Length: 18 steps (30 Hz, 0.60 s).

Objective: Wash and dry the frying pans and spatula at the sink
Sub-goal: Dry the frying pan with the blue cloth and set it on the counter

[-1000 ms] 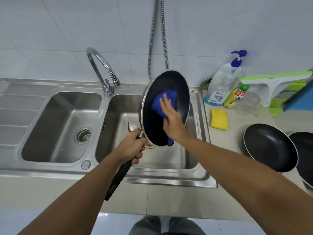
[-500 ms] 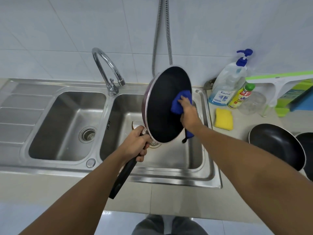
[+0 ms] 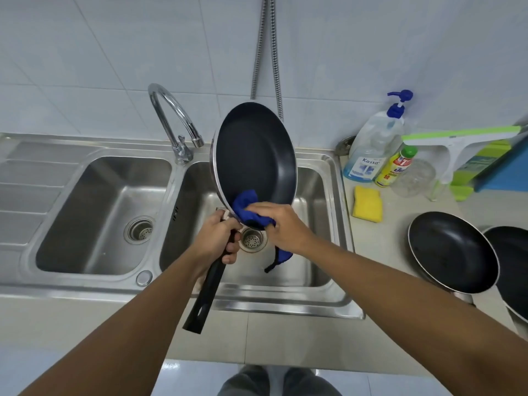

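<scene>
At the worktop's (image 3: 380, 250) back edge we see a pump bottle (image 3: 371, 147), a yellow bottle (image 3: 395, 167) touching it, and a sponge (image 3: 367, 203) just in front.

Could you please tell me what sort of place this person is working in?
Probably a home kitchen: a steel double sink with a curved tap, a pump soap bottle on the counter, and a frying pan with a blue cloth against it.

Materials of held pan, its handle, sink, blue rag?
Held pan: likely metal, dark matte nonstick lining, pale bare rim. Handle: black plastic, probably; dull moulded look. Sink: brushed stainless steel, soft reflections. Blue rag: soft fabric, crumples and drapes.
</scene>
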### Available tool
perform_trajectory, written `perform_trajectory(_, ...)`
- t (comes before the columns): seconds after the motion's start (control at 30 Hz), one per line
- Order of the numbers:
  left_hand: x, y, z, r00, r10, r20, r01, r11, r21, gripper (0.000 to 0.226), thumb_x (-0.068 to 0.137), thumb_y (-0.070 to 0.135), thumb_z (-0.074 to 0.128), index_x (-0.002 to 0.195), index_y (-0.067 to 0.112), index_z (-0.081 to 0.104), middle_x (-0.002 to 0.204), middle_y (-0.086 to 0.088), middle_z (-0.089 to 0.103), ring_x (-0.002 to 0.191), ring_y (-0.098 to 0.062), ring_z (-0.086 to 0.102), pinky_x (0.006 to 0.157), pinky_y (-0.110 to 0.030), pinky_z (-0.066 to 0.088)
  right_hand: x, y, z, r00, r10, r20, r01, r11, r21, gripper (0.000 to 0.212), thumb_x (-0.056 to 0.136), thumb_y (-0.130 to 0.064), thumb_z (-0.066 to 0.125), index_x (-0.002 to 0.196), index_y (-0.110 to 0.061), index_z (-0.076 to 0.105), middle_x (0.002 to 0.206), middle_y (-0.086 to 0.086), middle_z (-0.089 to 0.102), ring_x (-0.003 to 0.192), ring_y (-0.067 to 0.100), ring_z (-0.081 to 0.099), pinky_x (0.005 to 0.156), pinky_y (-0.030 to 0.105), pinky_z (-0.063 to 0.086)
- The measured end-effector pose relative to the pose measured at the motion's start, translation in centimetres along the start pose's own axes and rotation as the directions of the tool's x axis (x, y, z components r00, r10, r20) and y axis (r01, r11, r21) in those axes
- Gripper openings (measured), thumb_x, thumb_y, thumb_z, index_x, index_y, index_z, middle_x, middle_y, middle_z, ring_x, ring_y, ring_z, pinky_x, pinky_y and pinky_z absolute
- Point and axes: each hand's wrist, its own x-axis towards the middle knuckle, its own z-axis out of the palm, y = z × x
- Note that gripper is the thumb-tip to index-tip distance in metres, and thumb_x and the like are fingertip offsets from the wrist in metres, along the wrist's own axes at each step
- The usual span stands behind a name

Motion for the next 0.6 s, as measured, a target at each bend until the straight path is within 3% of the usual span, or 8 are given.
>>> perform_trajectory(0.1,-0.6,-0.1,-0.4,0.999,-0.013,0.033,0.015,0.998,-0.055,0.015,0.098,0.001,0.048,0.102,0.015,0.045,0.067,-0.007,0.046,0.042,-0.013,0.034,0.035,-0.018,0.026,-0.5,3.3,-1.8,0.996,-0.015,0.093,0.023,0.995,-0.093,0.061,0.065,0.03,0.052,0.116,0.004,0.072,0.123,0.018,0.07,0.122,0.017,0.059,0.112,0.018,0.037)
perform_trajectory(0.2,-1.5,-0.6,-0.9,0.995,-0.038,0.094,0.041,0.999,-0.021,0.012,0.099,0.003,0.05,0.099,0.013,0.044,0.069,-0.007,0.048,0.044,-0.013,0.036,0.034,-0.021,0.028,0.2,6.9,-4.1,0.993,0.038,0.11,-0.015,0.977,-0.212,0.057,0.062,0.029,0.056,0.108,0.002,0.075,0.119,0.021,0.069,0.122,0.025,0.058,0.108,0.05,0.046)
perform_trajectory(0.23,-1.7,-0.8,-1.0,0.993,-0.049,0.105,0.048,0.999,0.015,0.011,0.099,0.005,0.051,0.099,0.014,0.045,0.07,-0.006,0.048,0.045,-0.013,0.036,0.034,-0.022,0.029,1.0,7.2,-4.7,0.994,0.099,0.051,-0.084,0.968,-0.235,0.051,0.066,0.027,0.058,0.106,0.001,0.075,0.118,0.02,0.068,0.118,0.026,0.059,0.103,0.053,0.048)
perform_trajectory(0.3,-2.1,-1.2,-0.7,0.991,-0.066,0.121,0.055,0.995,0.087,0.009,0.1,0.008,0.052,0.105,0.014,0.048,0.07,-0.006,0.049,0.046,-0.013,0.037,0.035,-0.022,0.03,3.2,6.5,-5.6,0.958,0.241,-0.154,-0.27,0.94,-0.209,0.044,0.077,0.02,0.055,0.111,-0.003,0.073,0.118,0.017,0.065,0.112,0.03,0.058,0.102,0.04,0.047)
perform_trajectory(0.4,-2.2,-1.4,0.5,0.99,-0.082,0.112,0.063,0.984,0.17,0.02,0.1,0.011,0.051,0.12,0.009,0.049,0.072,-0.006,0.048,0.046,-0.012,0.037,0.038,-0.023,0.03,6.9,3.1,-6.0,0.754,0.373,-0.541,-0.385,0.918,0.096,0.053,0.083,0.015,0.049,0.13,-0.003,0.064,0.131,0.015,0.062,0.124,0.03,0.057,0.105,0.013,0.031)
perform_trajectory(0.47,-2.1,-1.4,1.5,0.992,-0.084,0.097,0.064,0.979,0.191,0.022,0.1,0.011,0.052,0.12,0.004,0.047,0.073,-0.006,0.047,0.045,-0.012,0.037,0.038,-0.022,0.029,8.5,-0.1,-5.0,0.643,0.487,-0.591,-0.384,0.873,0.302,0.051,0.093,0.004,0.053,0.143,-0.005,0.053,0.143,0.013,0.054,0.135,0.025,0.049,0.108,0.012,0.025)
perform_trajectory(0.53,-1.9,-1.3,2.2,0.992,-0.085,0.092,0.066,0.978,0.196,0.022,0.099,0.011,0.053,0.118,0.003,0.047,0.073,-0.006,0.047,0.044,-0.012,0.037,0.038,-0.022,0.029,8.8,-3.3,-3.0,0.691,0.502,-0.521,-0.298,0.854,0.427,0.057,0.1,-0.018,0.057,0.153,-0.008,0.04,0.156,0.008,0.043,0.146,0.02,0.038,0.12,0.023,0.023)
perform_trajectory(0.6,-1.8,-1.1,2.4,0.991,-0.085,0.099,0.065,0.979,0.191,0.013,0.099,0.011,0.053,0.111,0.005,0.05,0.071,-0.005,0.047,0.044,-0.012,0.036,0.038,-0.022,0.028,7.1,-5.1,-0.9,0.886,0.321,-0.333,-0.164,0.891,0.424,0.07,0.102,-0.033,0.052,0.16,-0.009,0.023,0.165,0.005,0.029,0.154,0.015,0.022,0.127,0.033,0.016)
